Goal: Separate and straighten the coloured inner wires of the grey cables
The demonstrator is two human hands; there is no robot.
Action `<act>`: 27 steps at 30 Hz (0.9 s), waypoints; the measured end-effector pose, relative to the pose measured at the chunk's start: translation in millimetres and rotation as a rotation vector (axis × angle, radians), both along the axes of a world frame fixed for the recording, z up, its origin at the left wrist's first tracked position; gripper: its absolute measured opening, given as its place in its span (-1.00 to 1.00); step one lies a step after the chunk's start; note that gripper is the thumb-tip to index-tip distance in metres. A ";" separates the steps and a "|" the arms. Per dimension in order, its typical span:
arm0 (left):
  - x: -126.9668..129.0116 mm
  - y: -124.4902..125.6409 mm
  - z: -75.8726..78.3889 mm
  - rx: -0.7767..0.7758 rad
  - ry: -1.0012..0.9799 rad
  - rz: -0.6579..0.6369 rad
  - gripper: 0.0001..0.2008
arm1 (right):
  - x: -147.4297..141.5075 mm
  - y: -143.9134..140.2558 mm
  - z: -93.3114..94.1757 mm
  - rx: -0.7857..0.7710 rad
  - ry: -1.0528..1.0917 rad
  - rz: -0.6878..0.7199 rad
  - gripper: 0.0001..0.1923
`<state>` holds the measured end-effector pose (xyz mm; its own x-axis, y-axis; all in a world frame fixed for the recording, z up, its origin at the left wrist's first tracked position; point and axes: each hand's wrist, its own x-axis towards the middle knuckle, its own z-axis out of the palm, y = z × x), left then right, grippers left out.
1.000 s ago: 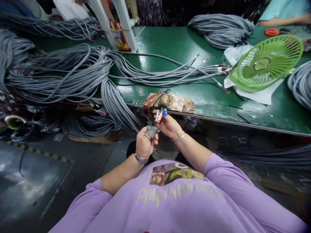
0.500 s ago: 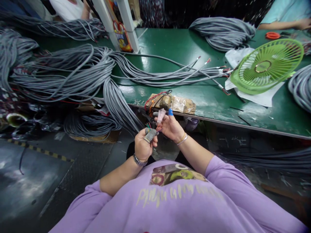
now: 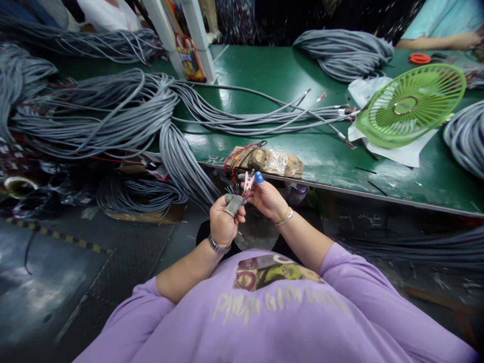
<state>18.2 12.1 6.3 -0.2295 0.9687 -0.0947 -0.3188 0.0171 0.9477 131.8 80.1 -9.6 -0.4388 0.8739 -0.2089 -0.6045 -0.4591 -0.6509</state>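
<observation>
- Glossy green table across upper frame.
- Coiled gray cables, smooth, rubbery-looking, left of frame.
- Left hand, centre: fingers together, seemingly clamped on thin coloured wires.
- Right hand, just beside: fingertips apparently pinched on pink clip-like piece — partly hidden.
- Probably mid-handling of wire ends — calling for steady fingertip control.

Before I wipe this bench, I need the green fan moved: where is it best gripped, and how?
Grip the green fan by its outer rim, probably from the near side, not by the grille: its face tilts upward, leaving that edge exposed over white paper, while cable ends lie at its left and a grey coil at its right. I cannot tell whether it runs.
</observation>
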 end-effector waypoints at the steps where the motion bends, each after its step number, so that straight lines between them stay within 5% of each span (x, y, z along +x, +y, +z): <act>1: 0.1 0.9 0.0 0.000 0.001 0.002 -0.72 | -0.6 1.0 0.5 -0.010 -0.002 0.004 -0.58; 12: -1.3 4.8 -11.1 -0.005 0.049 -0.013 -0.72 | -10.8 6.5 0.8 -0.102 0.053 -0.095 -0.60; 17: -6.9 -1.4 -13.1 0.017 0.083 -0.040 -0.75 | 3.6 3.2 0.7 -0.091 -0.022 0.110 -0.45; 22: -16.6 -17.0 -15.9 0.032 0.246 -0.088 -0.79 | 29.9 -2.2 5.2 0.101 -0.304 0.375 -0.39; 27: -20.2 -28.8 -16.9 0.015 0.377 -0.134 -0.78 | 37.0 -10.1 12.0 0.373 -0.520 0.411 -0.58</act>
